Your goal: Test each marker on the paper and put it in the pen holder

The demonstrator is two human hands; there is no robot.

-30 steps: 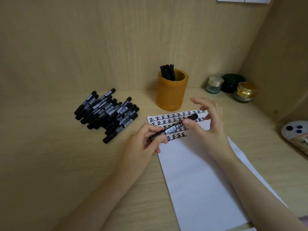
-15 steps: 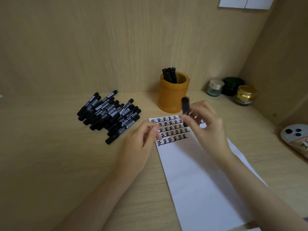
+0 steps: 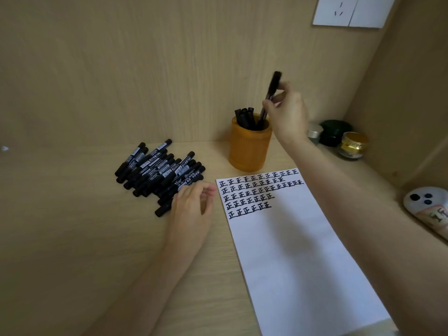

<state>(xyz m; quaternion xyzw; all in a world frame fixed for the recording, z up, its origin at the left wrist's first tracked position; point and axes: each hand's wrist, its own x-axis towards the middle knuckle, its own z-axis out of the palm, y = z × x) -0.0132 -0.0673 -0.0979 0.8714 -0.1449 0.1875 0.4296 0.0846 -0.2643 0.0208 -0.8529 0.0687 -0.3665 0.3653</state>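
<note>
My right hand point(image 3: 287, 112) grips a black marker point(image 3: 273, 86) nearly upright, its lower end inside the mouth of the orange pen holder point(image 3: 249, 151). Several black markers point(image 3: 244, 117) stand in that holder. My left hand point(image 3: 191, 207) rests on the desk with fingers loosely curled, touching the near edge of a pile of black markers point(image 3: 157, 170); it holds nothing that I can see. A white sheet of paper point(image 3: 291, 251) lies to the right of that hand, with rows of black test characters point(image 3: 254, 190) at its top.
Three small jars point(image 3: 339, 139) stand in the back right corner. A white object with dark dots point(image 3: 426, 204) lies at the right edge. A wall socket point(image 3: 349, 10) sits high on the back panel. Wooden walls close the desk at back and right.
My right hand lifted the marker off the paper and carried it up and back into the pen holder's mouth. My left hand let go of it and slid left to the marker pile.
</note>
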